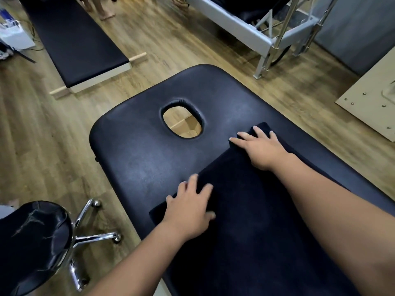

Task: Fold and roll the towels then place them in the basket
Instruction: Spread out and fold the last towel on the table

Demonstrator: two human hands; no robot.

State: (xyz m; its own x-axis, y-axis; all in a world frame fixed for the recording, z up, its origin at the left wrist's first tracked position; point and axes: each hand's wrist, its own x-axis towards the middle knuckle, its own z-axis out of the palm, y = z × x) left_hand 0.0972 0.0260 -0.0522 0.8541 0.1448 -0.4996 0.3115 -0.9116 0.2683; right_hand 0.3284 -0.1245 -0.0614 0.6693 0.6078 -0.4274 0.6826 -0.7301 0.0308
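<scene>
A dark navy towel (pixel 239 195) lies flat on the black massage table (pixel 139 154), its far edge running diagonally from lower left to upper right. My left hand (pixel 190 208) presses on the towel's near left corner with fingers spread. At the far right corner, my right hand (pixel 260 148) rests flat on the towel with straight fingers. No basket is in view.
The table has an oval face hole (pixel 182 120) beyond the towel. A black swivel stool (pixel 32 242) with chrome legs stands at the lower left. A low black bench (pixel 79 43) sits on the wooden floor at the back left, and a grey metal frame (pixel 267 37) at the back right.
</scene>
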